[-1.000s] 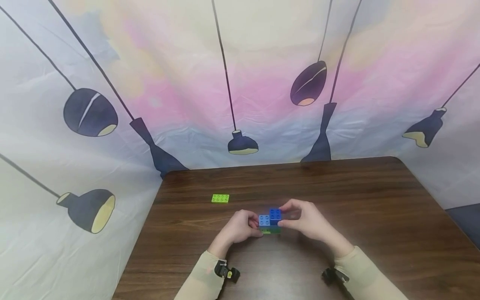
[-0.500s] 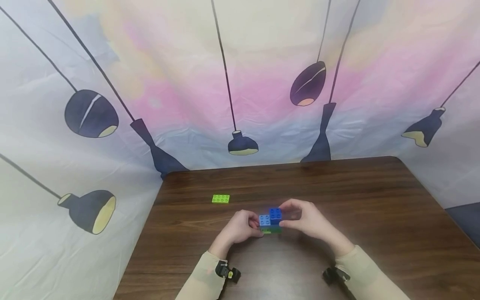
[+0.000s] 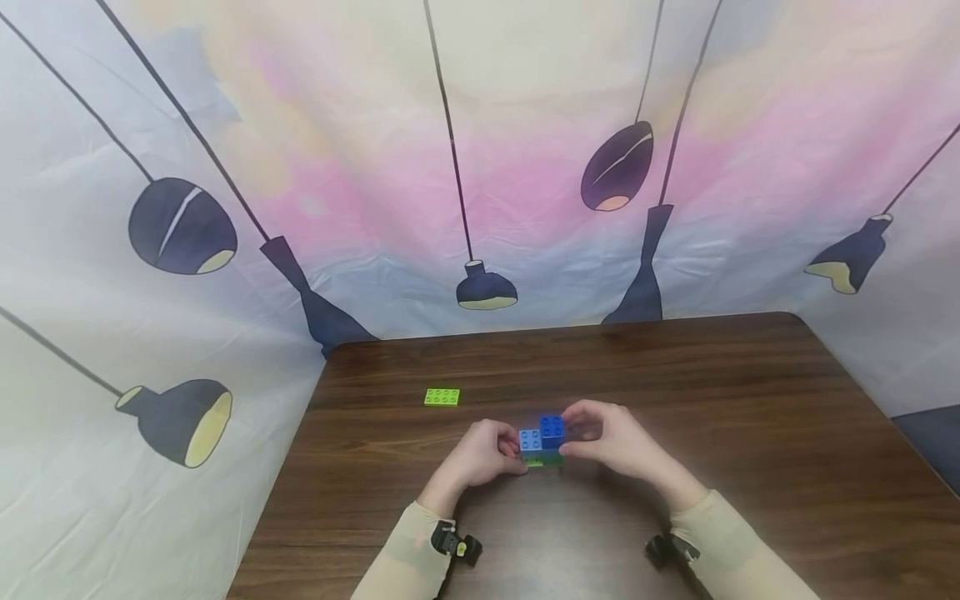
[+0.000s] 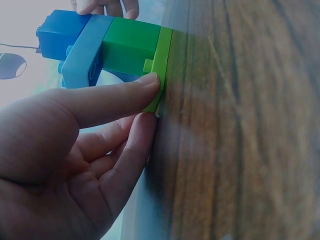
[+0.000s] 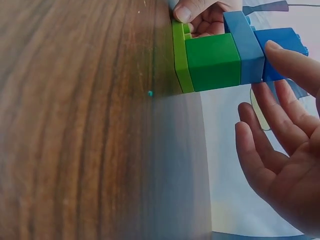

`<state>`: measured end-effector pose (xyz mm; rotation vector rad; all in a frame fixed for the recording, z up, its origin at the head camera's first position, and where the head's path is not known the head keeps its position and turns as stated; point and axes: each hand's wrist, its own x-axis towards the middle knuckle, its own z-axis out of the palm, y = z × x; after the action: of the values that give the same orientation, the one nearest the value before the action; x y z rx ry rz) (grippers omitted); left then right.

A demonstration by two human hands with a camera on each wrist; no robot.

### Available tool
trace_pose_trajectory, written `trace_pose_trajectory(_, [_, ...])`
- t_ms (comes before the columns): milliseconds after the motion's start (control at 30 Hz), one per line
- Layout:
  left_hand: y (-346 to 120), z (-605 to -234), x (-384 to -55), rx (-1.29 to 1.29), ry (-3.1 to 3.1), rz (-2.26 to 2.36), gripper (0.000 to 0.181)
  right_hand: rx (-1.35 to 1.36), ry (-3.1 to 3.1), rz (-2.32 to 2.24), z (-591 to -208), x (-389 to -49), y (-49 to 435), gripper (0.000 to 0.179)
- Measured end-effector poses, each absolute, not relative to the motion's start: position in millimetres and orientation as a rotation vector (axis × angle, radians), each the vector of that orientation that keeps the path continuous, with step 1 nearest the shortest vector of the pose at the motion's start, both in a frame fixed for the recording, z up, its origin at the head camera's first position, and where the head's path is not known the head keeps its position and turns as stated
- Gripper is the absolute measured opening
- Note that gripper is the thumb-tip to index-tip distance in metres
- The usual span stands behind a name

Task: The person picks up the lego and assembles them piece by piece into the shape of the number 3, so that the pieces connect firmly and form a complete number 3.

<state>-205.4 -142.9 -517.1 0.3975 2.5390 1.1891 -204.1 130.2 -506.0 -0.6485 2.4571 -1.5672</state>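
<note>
A small stack of building bricks stands at the middle of the table. Its base is a thin lime green plate (image 5: 181, 60), with a green brick (image 5: 212, 62) on the plate's right end. Across the green brick lies a longer light blue brick (image 3: 530, 440), which juts out to the left over the plate. On top at the right sits a dark blue brick (image 3: 552, 427). My left hand (image 3: 480, 454) pinches the left end of the lime plate between thumb and fingers, low by the table. My right hand (image 3: 615, 437) pinches the dark blue brick, its lower fingers spread loosely beneath.
Behind the stack and to its left, a second lime green studded plate (image 3: 442, 397) lies flat on the brown wooden table (image 3: 712, 375). A fabric backdrop (image 3: 375, 167) printed with hanging lamps rises behind the table's far edge.
</note>
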Motion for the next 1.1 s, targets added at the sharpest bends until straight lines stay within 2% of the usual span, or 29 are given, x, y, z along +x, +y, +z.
trace_pose_trajectory(400, [-143, -516, -205, 0.408, 2.541, 1.188, 0.027, -0.661, 2.432, -1.55, -507, -204, 132, 0.04])
trace_pose_trajectory(867, [-170, -506, -214, 0.582, 2.423, 1.221, 0.03, -0.654, 2.453, -1.511, -509, -204, 133, 0.039])
trace_pose_trajectory(1100, [-203, -492, -224, 0.435, 2.612, 1.419, 0.034, -0.654, 2.47, -1.489, -507, -204, 133, 0.04])
